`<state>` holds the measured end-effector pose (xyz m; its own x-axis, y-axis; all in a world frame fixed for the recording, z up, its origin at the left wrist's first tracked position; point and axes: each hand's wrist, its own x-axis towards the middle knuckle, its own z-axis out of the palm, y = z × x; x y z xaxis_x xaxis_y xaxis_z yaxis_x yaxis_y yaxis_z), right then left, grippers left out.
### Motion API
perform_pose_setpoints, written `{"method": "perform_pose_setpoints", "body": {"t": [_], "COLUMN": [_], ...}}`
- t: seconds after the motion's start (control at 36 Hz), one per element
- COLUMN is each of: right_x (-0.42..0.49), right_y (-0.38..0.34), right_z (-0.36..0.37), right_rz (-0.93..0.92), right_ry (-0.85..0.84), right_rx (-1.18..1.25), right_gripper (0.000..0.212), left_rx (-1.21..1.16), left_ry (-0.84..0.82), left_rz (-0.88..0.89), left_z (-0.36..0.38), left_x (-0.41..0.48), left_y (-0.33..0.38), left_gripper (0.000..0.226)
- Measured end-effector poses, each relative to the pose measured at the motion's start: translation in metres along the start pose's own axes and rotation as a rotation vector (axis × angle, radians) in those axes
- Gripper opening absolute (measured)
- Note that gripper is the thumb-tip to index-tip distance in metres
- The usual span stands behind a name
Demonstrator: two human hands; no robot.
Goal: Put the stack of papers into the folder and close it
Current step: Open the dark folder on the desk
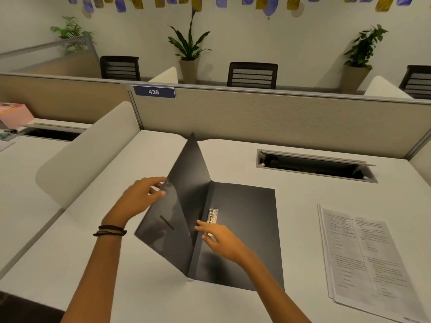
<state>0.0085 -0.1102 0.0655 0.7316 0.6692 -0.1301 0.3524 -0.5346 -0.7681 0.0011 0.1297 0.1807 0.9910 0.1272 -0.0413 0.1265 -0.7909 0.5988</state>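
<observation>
A dark grey folder (245, 220) lies on the white desk (303, 197), half open. Its back cover is flat on the desk and its front cover (184, 201) stands tilted up to the left. My left hand (137, 199) grips the outer edge of that raised cover. A metal clip (212, 219) sits on the inside near the spine. My right hand (221, 238) rests on the inside of the folder beside the clip, fingers spread, holding nothing. The stack of printed papers (363, 259) lies flat on the desk to the right of the folder, apart from both hands.
A cable slot (314, 165) with an open flap is set in the desk behind the folder. A beige partition (279, 117) closes the back. A white curved divider (88, 155) stands on the left. A pink box (14, 114) sits on the neighbouring desk.
</observation>
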Motion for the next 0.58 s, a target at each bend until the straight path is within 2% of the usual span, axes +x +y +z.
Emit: {"method": "perform_pose_setpoints", "body": {"t": [0.25, 0.44, 0.58], "right_x": [-0.018, -0.035, -0.043], "right_y": [0.077, 0.117, 0.138], "right_z": [0.006, 0.007, 0.011], "right_rz": [0.197, 0.237, 0.259], "right_ry": [-0.040, 0.070, 0.182], "right_rx": [-0.164, -0.250, -0.323], "right_gripper": [0.039, 0.048, 0.049], "left_rx": [0.105, 0.097, 0.080], "left_ry": [0.126, 0.246, 0.177], "left_rz": [-0.238, -0.377, -0.450], "left_z": [-0.009, 0.015, 0.035], "left_x": [0.005, -0.006, -0.006], "left_y": [-0.076, -0.110, -0.128], "left_gripper": [0.032, 0.035, 0.040]}}
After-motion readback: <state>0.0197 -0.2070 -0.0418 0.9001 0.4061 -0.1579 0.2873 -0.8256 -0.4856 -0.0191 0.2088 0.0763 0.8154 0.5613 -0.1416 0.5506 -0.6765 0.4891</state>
